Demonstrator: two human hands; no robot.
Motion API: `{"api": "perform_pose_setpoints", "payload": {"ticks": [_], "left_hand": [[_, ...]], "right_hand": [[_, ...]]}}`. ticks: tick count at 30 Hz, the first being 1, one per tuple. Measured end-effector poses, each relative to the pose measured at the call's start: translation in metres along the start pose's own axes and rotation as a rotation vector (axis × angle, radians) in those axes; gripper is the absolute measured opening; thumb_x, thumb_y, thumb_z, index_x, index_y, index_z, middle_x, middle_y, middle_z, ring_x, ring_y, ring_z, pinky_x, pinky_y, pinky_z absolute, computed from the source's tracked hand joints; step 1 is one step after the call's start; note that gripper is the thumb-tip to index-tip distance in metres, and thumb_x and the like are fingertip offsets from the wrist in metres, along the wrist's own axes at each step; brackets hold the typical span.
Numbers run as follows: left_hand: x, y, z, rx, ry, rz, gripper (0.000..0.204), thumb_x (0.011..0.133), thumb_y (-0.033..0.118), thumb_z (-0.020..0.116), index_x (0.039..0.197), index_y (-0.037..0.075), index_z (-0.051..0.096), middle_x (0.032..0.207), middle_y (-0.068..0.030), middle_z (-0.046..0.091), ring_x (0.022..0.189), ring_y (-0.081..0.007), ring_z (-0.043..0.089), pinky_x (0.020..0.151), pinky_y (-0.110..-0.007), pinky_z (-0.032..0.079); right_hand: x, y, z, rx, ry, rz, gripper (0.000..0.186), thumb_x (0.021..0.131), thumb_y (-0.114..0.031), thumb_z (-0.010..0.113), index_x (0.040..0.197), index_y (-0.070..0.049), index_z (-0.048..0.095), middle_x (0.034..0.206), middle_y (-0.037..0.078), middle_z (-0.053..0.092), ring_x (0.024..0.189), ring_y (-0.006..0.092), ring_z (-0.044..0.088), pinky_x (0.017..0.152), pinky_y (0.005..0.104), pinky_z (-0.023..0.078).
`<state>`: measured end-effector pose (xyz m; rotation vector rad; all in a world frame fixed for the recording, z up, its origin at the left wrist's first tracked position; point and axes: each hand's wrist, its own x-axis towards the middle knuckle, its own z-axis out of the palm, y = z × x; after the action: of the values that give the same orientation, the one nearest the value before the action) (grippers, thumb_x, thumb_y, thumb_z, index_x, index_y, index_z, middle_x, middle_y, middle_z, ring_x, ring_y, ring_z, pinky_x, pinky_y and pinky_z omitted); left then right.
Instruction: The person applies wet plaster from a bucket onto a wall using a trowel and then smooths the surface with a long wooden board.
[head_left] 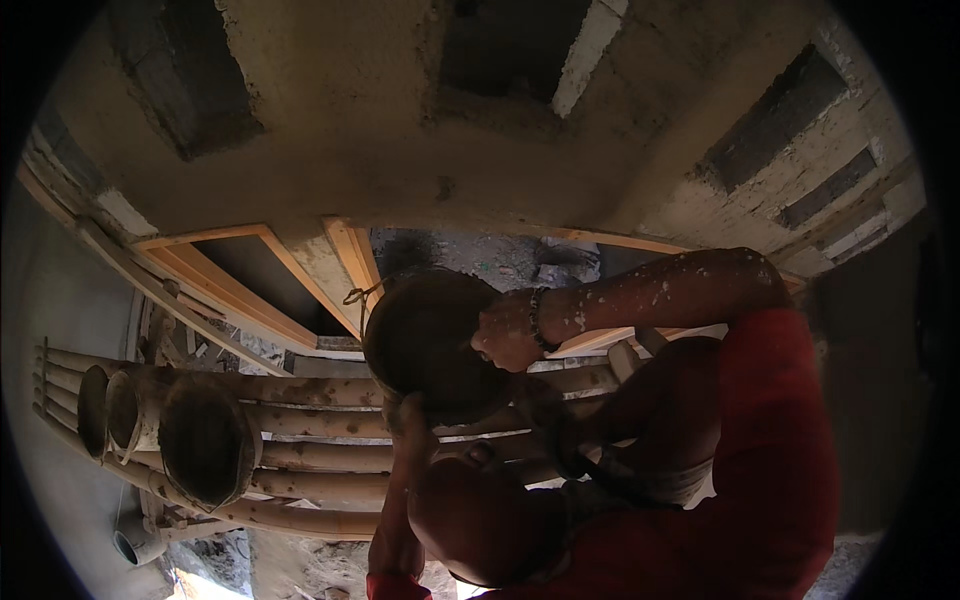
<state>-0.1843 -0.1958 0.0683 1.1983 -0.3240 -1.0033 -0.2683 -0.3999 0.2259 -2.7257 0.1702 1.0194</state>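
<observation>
A round, dark pan [435,300] is tilted toward me in the middle, and dull grey-brown material seems to coat its inside. My left hand [408,425] grips its lower left rim. Over the right part of the pan, my right hand [508,332] is closed, knuckles toward the pan's inside; what it holds, if anything, is hidden. A beaded bracelet [541,318] circles that wrist, and pale splashes dot the forearm. Short red sleeves cover both upper arms. Between my arms is a rounded brown shape [485,525], too dark to identify.
Several bamboo-like poles [320,457] run sideways beneath the pan. A bucket [207,440] and two more round containers sit on them at the left. Wooden frames [290,275] line an opening under the rough plastered wall [440,170]. Debris lies below.
</observation>
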Motion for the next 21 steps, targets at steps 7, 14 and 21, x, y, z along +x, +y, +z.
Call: {"api": "perform_pose_setpoints", "payload": {"ticks": [7, 14, 21], "left_hand": [[0.041, -0.023, 0.036, -0.005, -0.114, -0.267, 0.045, 0.086, 0.027, 0.058, 0.119, -0.004, 0.051, 0.112, -0.0111, 0.054, 0.094, -0.0175, 0.053, 0.076, -0.029, 0.047], [0.029, -0.014, 0.072, 0.219, -0.022, -0.467, 0.043, 0.080, 0.007, 0.053, 0.122, 0.004, 0.048, 0.103, -0.0082, 0.058, 0.085, -0.0174, 0.056, 0.074, -0.031, 0.048], [0.013, -0.027, 0.067, -0.030, -0.171, -0.286, 0.046, 0.082, 0.010, 0.055, 0.127, 0.008, 0.046, 0.110, -0.0058, 0.056, 0.094, -0.0163, 0.053, 0.078, -0.029, 0.045]], "right_hand": [[0.006, 0.069, 0.056, -0.090, 0.014, 0.299, 0.023, 0.078, -0.018, 0.055, 0.093, -0.006, 0.067, 0.093, 0.015, 0.067, 0.092, 0.0297, 0.065, 0.076, 0.0410, 0.053], [-0.003, 0.070, 0.149, 0.242, -0.180, 0.232, 0.032, 0.078, -0.023, 0.052, 0.098, -0.003, 0.066, 0.098, 0.016, 0.067, 0.093, 0.0320, 0.064, 0.081, 0.0407, 0.051], [-0.048, 0.076, 0.079, 0.048, -0.006, 0.104, 0.028, 0.077, -0.026, 0.054, 0.096, -0.009, 0.065, 0.092, 0.016, 0.067, 0.086, 0.0341, 0.064, 0.079, 0.0428, 0.050]]}}
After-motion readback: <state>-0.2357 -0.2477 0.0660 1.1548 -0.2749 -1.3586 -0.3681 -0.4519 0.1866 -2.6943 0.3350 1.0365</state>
